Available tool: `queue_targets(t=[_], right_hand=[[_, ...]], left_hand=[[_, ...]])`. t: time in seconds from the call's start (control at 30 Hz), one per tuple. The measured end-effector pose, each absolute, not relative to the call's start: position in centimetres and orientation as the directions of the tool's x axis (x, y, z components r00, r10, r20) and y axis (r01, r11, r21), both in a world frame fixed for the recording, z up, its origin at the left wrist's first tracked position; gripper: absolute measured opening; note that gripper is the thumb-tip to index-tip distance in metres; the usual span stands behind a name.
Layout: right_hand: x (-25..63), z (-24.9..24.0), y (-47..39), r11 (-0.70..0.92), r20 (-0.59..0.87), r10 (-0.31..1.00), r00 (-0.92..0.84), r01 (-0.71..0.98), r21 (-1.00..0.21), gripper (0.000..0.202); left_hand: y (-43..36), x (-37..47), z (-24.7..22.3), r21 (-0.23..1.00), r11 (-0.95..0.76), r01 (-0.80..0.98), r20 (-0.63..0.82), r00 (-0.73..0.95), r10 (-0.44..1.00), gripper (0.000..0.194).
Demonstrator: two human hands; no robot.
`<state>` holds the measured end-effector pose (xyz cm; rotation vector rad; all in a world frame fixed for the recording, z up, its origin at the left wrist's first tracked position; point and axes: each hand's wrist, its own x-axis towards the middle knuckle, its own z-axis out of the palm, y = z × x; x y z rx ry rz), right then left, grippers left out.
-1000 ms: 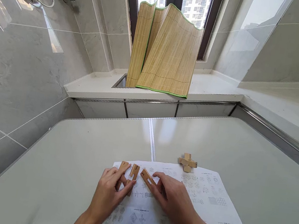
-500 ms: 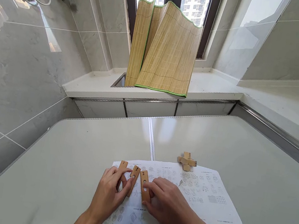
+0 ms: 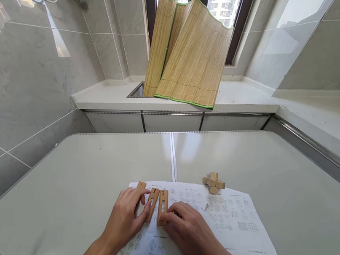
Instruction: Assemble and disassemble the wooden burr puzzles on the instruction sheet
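Observation:
Three flat wooden puzzle pieces lie side by side on a printed sheet (image 3: 237,235). The left one, piece 1 (image 3: 141,185), is mostly covered by my left hand (image 3: 126,215). That hand has thumb and index finger curved against the left side of the middle one, piece 3 (image 3: 150,214). Piece 2 (image 3: 161,196), with a long slot, stands almost straight beside it. My right hand (image 3: 188,230) grips its lower right side with bent fingers. The tops of pieces 2 and 3 are close together.
A cross-shaped wooden puzzle (image 3: 213,183) sits at the sheet's far edge. The pale table (image 3: 83,191) has a seam (image 3: 173,158) down its middle. Behind it, a folded bamboo mat (image 3: 196,59) leans by the window on a white ledge (image 3: 244,98).
My right hand has turned piece 2 more upright and shifted it slightly away from me and left, nearer piece 3. Its fingers moved off the slot. My left hand stays nearly still.

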<state>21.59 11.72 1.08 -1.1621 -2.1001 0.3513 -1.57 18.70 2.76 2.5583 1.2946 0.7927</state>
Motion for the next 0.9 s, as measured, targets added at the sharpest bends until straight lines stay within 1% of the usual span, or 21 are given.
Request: queue_targets(t=[0.17, 0.27, 0.33, 0.47, 0.63, 0.7, 0.77, 0.83, 0.9], right_hand=[[21.7, 0.9, 11.7, 0.57, 0.456, 0.818, -0.352, 0.607, -0.553, 0.024], [21.8, 1.1, 11.6, 0.581, 0.438, 0.812, -0.385, 0.596, -0.554, 0.028], [21.8, 1.3, 11.5, 0.584, 0.421, 0.811, -0.405, 0.6, -0.547, 0.03], [21.8, 1.6, 11.4, 0.579, 0.407, 0.815, -0.412, 0.596, -0.557, 0.032], [21.7, 1.4, 11.5, 0.567, 0.411, 0.824, -0.391, 0.571, -0.594, 0.028], [21.7, 1.4, 11.5, 0.555, 0.429, 0.832, -0.351, 0.544, -0.63, 0.027], [21.6, 1.4, 11.6, 0.509, 0.432, 0.86, -0.271, 0.499, -0.701, 0.024], [21.7, 1.6, 11.6, 0.399, 0.362, 0.917, -0.168, 0.425, -0.812, 0.018], [21.9, 2.0, 11.8, 0.228, 0.217, 0.974, -0.071, 0.294, -0.928, 0.015]], left_hand=[[18.6, -1.3, 3.0, 0.393, -0.633, 0.667, 0.433, 0.473, 0.767, 0.019], [18.4, -1.2, 3.3, 0.417, -0.642, 0.644, 0.422, 0.488, 0.764, 0.026], [18.3, -1.3, 3.3, 0.412, -0.654, 0.634, 0.388, 0.527, 0.756, 0.034], [18.5, -1.5, 3.1, 0.33, -0.696, 0.638, 0.307, 0.624, 0.718, 0.051], [18.7, -1.5, 2.8, 0.245, -0.715, 0.655, 0.266, 0.664, 0.699, 0.055], [18.7, -1.4, 2.6, 0.238, -0.699, 0.674, 0.263, 0.648, 0.715, 0.054], [18.8, -1.5, 2.4, 0.24, -0.674, 0.699, 0.262, 0.622, 0.738, 0.054], [18.9, -1.6, 2.1, 0.246, -0.644, 0.724, 0.263, 0.59, 0.763, 0.053], [18.9, -1.7, 1.9, 0.254, -0.612, 0.749, 0.266, 0.554, 0.789, 0.053]])
